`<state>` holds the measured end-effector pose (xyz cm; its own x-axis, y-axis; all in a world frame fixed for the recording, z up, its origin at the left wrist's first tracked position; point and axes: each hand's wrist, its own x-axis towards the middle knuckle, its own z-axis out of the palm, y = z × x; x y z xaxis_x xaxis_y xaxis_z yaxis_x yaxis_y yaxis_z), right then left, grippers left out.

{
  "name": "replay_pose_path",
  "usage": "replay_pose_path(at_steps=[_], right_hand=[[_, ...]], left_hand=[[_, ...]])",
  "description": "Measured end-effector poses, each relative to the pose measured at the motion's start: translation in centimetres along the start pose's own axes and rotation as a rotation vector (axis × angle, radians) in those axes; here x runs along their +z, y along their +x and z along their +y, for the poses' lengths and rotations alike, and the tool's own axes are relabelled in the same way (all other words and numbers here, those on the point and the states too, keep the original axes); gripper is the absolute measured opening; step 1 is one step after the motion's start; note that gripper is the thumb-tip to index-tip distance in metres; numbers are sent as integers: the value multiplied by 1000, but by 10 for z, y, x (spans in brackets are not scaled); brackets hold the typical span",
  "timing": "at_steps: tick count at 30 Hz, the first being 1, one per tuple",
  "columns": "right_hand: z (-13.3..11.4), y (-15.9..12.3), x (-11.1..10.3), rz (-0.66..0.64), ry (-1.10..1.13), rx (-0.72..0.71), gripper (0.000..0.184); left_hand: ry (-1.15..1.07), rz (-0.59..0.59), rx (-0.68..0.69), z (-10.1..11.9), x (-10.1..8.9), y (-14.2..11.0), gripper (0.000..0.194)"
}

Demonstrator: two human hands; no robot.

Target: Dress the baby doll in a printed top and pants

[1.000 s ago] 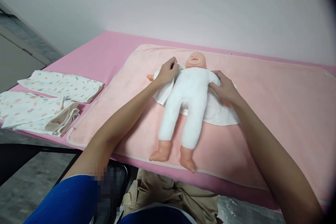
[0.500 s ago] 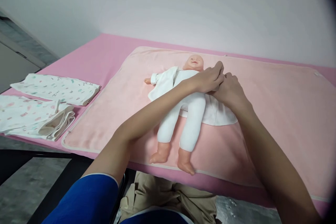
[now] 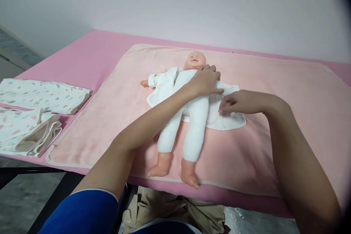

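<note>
White cloth makes the jacket (image 3: 231, 121), which lies open beneath the doll (image 3: 197, 117) and spreads to both its sides, so its width goes across, while the doll's long axis runs from the head, at the wall side, to the feet, nearest the person. The left hand (image 3: 204, 81) reaches over the doll's body and rests at its upper chest, with bent fingers; whether they grasp some cloth, I cannot tell. The right hand (image 3: 238, 102) is just right of the doll, above the jacket's panel, its fingers curled inward, and a pinch there is equally unclear to me. To this panel and its cuff (image 3: 234, 88) the right hand is nearer (the opposite sleeve, left of the doll, has the doll's arm inside).
</note>
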<state>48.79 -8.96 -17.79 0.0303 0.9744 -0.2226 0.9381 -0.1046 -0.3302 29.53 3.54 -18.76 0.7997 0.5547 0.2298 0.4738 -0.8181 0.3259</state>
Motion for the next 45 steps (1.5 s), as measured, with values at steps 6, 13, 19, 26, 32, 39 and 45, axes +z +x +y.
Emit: replay_pose_path(at_steps=[6,13,19,26,32,39,45], right_hand=[[-37,22,18,-107,-89,144,48],[-7,40,35,179,-121,236,39],[-6,45,36,216,-216,198,23],[35,33,-1,229,177,221,33],[40,28,-19,273,306,183,31],[26,31,-19,439,345,238,31],[19,23,-24,441,285,191,30]], left_hand=[[-157,86,-95,0,-7,-4,32],[-230,108,-129,-1,-14,-5,24],[-189,112,-186,-7,-13,-1,38],[-228,62,-136,-11,-20,-1,37],[-192,-4,-167,-14,-30,-1,37],[-136,-166,-204,-18,-44,-3,53],[-96,-148,-200,-13,-42,-4,53]])
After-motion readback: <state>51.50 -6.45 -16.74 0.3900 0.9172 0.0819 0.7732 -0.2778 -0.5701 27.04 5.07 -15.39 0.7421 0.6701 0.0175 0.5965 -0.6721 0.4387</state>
